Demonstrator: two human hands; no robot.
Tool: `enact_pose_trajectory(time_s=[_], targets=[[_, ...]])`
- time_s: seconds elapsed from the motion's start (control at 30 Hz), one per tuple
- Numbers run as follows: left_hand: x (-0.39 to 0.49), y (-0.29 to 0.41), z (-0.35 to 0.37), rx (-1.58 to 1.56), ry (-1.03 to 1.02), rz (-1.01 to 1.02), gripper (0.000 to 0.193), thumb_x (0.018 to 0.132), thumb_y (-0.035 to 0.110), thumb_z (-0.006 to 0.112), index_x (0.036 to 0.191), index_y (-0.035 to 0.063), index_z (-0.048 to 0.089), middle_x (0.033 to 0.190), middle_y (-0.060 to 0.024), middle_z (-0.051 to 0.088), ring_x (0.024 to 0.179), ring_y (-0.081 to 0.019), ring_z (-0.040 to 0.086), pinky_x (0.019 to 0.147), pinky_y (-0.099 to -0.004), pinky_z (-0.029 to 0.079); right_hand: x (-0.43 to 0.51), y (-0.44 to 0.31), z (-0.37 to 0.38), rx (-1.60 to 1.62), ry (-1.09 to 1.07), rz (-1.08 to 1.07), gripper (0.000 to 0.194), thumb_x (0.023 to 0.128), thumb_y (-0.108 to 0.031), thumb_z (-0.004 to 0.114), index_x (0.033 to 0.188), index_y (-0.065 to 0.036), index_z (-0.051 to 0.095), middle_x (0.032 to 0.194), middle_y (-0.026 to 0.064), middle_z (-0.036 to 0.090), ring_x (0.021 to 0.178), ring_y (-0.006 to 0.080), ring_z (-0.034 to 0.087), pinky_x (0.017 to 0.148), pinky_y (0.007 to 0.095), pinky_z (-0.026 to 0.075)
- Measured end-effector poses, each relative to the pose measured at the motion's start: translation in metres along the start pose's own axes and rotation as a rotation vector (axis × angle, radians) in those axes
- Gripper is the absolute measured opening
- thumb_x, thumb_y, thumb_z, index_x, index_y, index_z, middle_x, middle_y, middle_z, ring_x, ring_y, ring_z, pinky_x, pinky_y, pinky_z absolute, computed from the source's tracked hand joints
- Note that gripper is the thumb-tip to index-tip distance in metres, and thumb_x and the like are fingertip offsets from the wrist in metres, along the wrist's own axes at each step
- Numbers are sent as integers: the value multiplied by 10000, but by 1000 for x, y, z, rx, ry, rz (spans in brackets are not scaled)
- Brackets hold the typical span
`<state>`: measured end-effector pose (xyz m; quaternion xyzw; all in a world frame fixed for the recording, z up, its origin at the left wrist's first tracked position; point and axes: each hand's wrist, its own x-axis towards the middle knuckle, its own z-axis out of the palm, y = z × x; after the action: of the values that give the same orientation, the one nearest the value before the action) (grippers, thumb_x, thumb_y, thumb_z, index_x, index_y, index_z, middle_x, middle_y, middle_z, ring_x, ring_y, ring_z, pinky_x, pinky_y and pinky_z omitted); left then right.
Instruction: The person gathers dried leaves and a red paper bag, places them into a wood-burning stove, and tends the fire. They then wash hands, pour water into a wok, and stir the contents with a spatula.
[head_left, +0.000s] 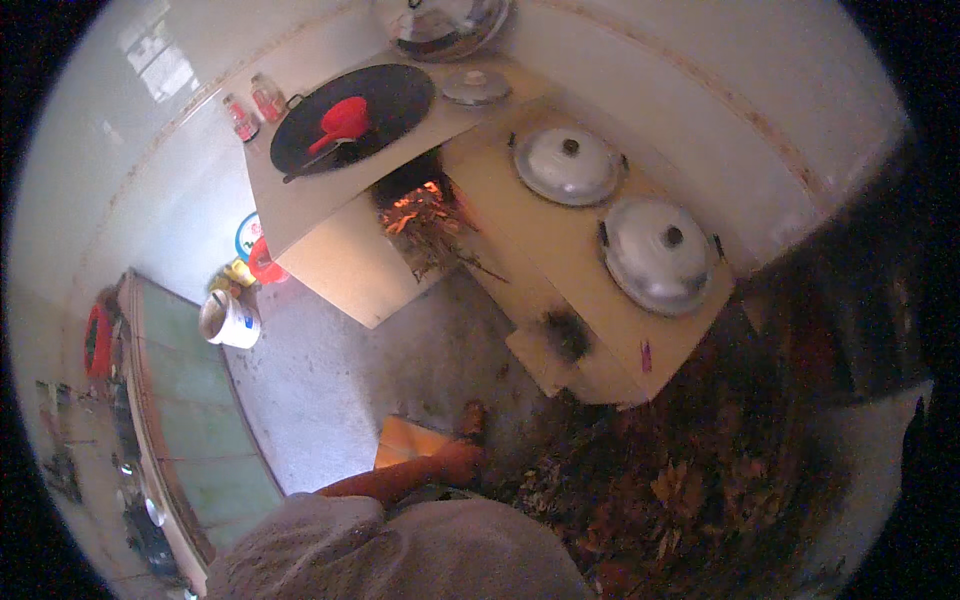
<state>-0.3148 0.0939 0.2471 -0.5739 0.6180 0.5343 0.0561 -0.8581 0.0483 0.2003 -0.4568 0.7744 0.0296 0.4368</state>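
My left forearm reaches across the front of my grey-brown clothing. The left hand (459, 462) at its end is dark and blurred, beside an orange flat-topped object (405, 442); its fingers and anything in them cannot be made out. My right hand is out of view. Ahead stands a tiled stove (330, 259) with flames and embers (414, 204) in its opening. Twigs and dry plant matter (431, 247) spill out of that opening. Set into the stove's top is a large dark wok (397, 97), with a red plastic dipper (345, 116) lying in it.
Two domed metal lids (574, 169) (656, 259) cover pots on the right counter. A smaller lid (475, 88) lies by the wok, near two bottles (267, 99). A white bucket (231, 322) stands left, near a green-panelled cabinet (199, 375). Dry leaves (675, 487) cover the right floor.
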Motion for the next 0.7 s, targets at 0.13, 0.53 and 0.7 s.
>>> enact_pose_trajectory(time_s=[0.13, 0.53, 0.7], targets=[[-9, -68, 1, 108, 258, 104, 466, 893, 392, 600, 1269, 117, 615, 1243, -204, 612, 1144, -402, 586, 951, -520, 483, 32, -117, 58, -87, -167, -65, 664, 965, -479, 541, 1441, -40, 398, 1394, 120, 461, 1268, 267, 401, 1051, 419, 311], [-151, -143, 172, -1436, 61, -334, 619, 972, 488, 516, 1470, 137, 408, 1381, -179, 520, 1191, -350, 554, 953, -551, 466, -14, -536, 189, -445, -1053, -618, 645, 932, -405, 636, 1445, -70, 434, 1383, 136, 506, 1286, 321, 462, 1115, 440, 349], [-195, -81, 178, -2034, 646, -783, 575, 999, 507, 457, 1310, 23, 473, 1054, -164, 603, 872, -272, 649, 744, -510, 541, 24, -637, 251, -380, -375, -1345, 663, 927, -377, 604, 1467, -42, 413, 1267, 142, 551, 1222, 315, 506, 1059, 430, 406]])
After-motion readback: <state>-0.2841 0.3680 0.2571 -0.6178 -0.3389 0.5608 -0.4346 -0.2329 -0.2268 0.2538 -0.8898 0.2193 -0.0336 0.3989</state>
